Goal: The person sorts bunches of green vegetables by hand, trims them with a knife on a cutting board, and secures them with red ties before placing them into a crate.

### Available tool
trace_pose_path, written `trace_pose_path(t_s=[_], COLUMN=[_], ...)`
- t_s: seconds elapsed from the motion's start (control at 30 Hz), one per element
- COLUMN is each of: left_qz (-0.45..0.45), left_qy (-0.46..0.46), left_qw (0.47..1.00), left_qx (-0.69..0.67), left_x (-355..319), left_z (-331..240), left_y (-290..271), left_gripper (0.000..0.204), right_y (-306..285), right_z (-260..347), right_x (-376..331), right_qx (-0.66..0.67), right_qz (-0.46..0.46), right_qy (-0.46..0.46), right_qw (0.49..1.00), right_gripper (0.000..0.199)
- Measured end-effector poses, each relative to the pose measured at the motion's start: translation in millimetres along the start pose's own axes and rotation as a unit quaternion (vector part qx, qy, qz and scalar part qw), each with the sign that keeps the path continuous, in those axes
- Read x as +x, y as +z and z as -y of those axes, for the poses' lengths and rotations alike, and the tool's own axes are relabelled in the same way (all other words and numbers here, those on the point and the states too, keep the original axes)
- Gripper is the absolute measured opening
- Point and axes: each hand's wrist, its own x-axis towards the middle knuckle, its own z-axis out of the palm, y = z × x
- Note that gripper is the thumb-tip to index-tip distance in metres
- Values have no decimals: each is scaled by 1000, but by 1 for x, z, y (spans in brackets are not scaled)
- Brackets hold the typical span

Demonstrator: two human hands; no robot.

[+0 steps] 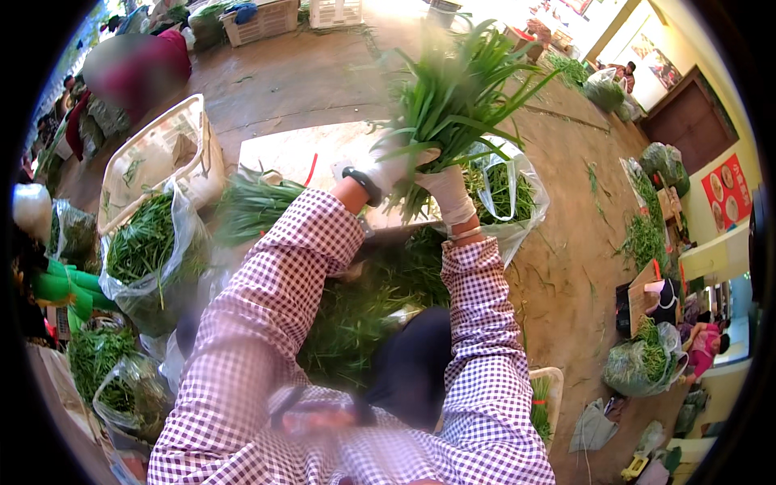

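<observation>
In white gloves, my left hand and my right hand close together round the lower part of a big bunch of garlic chives. Its long flat green leaves fan up and away from me, over the far side of a pale board. Cut ends hang below my hands. Left of them on the board lies another bunch of chives, with a thin red strip near it. Just right of my right hand stands a clear plastic bag full of greens.
Loose greens heap below the board by my knee. At left stand a cream plastic crate and a bag of greens. A smaller crate is near my right elbow. Other people and bagged greens line the room's sides.
</observation>
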Motion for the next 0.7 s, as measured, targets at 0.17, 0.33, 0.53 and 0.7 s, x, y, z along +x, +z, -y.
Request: trace_pose_path(t_s=[0.17, 0.33, 0.53, 0.7], left_qz=[44, 105, 32, 17], left_qy=[-18, -71, -40, 23], left_qw=[996, 991, 999, 980], left_qx=[79, 32, -6, -197], left_x=[26, 27, 44, 60], left_z=[86, 76, 99, 123], left_y=[-45, -30, -18, -29], left_gripper=[60, 90, 99, 61], right_y=[18, -4, -40, -12], right_z=[-28, -69, -99, -48], right_x=[27, 32, 50, 50], right_qx=[-139, 51, 25, 73], right_qz=[18, 53, 116, 135], right_qy=[-30, 31, 101, 44], right_qw=[990, 997, 988, 987], right_gripper=[61, 54, 48, 51])
